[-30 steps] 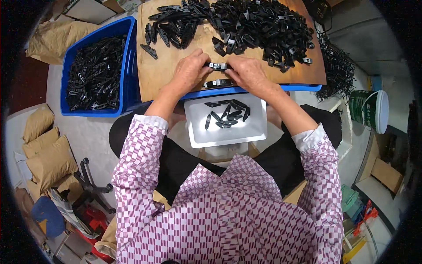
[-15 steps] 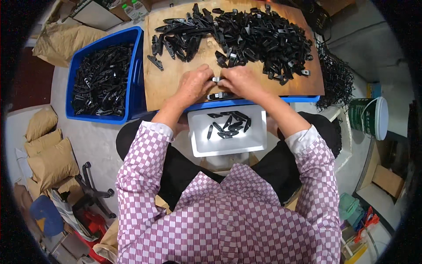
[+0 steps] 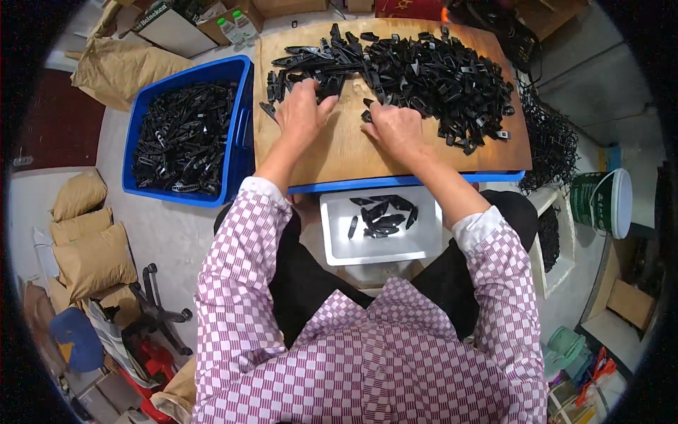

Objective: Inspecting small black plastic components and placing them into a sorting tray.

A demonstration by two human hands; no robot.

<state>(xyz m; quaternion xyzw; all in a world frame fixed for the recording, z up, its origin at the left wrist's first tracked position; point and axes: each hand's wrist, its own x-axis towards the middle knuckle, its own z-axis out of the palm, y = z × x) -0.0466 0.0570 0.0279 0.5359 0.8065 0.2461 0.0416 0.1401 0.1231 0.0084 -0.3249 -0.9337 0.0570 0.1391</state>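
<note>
On the wooden board (image 3: 332,152), a heap of long, narrow black plastic parts (image 3: 311,58) lies at the far left. My left hand (image 3: 300,116) reaches into its near edge, thumb and fingers apart. A larger heap of small black plastic clips (image 3: 438,78) covers the right side of the board. My right hand (image 3: 397,128) is at that heap's near left edge, its fingers closed on a small black clip (image 3: 367,113) that they partly hide. Below the board's front edge, a white tray (image 3: 335,244) rests between my legs with several black clip-like pieces (image 3: 385,219) in it.
A blue bin (image 3: 244,148) full of long black parts stands left of the board. Tangled black plastic pieces (image 3: 551,138) hang at its right edge, near a green bucket (image 3: 600,201). Brown paper sacks (image 3: 95,258) and a chair base (image 3: 159,307) are at the left.
My hands have moved apart, away from the small piece they held together. The left went to the long parts, the right to the clips. The dark piece at the board's front edge now lies in the tray.
</note>
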